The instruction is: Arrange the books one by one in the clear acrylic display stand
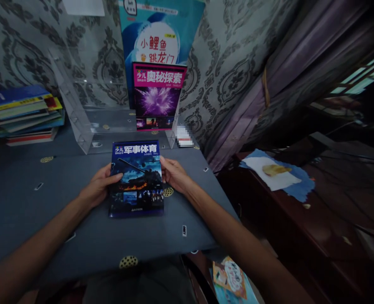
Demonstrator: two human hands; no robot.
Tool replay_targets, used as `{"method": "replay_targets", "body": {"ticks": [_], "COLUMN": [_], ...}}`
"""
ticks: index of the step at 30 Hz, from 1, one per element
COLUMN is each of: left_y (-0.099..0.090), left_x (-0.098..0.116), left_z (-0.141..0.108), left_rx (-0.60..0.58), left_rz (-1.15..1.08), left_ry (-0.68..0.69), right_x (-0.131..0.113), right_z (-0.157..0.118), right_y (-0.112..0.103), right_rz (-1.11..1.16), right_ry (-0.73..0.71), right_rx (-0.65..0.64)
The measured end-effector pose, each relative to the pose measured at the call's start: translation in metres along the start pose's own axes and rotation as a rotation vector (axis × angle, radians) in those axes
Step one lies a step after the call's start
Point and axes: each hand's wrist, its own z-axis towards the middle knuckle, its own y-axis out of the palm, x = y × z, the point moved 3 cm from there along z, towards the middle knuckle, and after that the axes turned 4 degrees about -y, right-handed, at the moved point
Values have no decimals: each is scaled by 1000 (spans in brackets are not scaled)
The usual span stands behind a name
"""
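Between my two hands is a dark blue book [136, 179] with a tank on its cover, its front facing me. My left hand [101, 183] grips the book's left edge, thumb lying on the cover. At the right edge my right hand [174, 173] holds it too, with most of its fingers hidden behind the book. Just beyond stands a clear acrylic book stand [73, 101]. A pink-and-black book [158, 97] leans upright on the stand's right part, in front of a taller teal book [161, 29].
A stack of books [25, 116] lies at the left on the grey-blue tablecloth [47, 202]. Right of the table, a dark red cabinet [269, 211] bears a blue cloth [301, 185]. A purple curtain [247, 109] hangs behind. More books [233, 280] lie below the table's front edge.
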Motion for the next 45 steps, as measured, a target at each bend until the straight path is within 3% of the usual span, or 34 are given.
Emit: {"method": "replay_targets", "body": {"ticks": [5, 9, 18, 23, 32, 38, 45], "left_y": [-6, -8, -13, -6, 10, 10, 7], "left_x": [7, 7, 9, 20, 24, 13, -4], "left_z": [-1, -2, -5, -5, 17, 27, 18], "left_rx": [103, 106, 83, -5, 9, 112, 104], "left_rz": [-35, -47, -35, 77, 95, 89, 209], "left_ry": [40, 42, 58, 199, 314, 337, 332], "right_x": [-3, -4, -2, -8, -19, -16, -14], "right_z": [-10, -13, -13, -8, -6, -8, -8], "right_y": [10, 11, 12, 6, -1, -4, -6], "right_rz": [-58, -120, -126, -235, -430, -495, -532], "right_ry": [76, 78, 15, -124, -350, -417, -414], "right_rx": [-251, -320, -300, -219, -86, -10, 15]}}
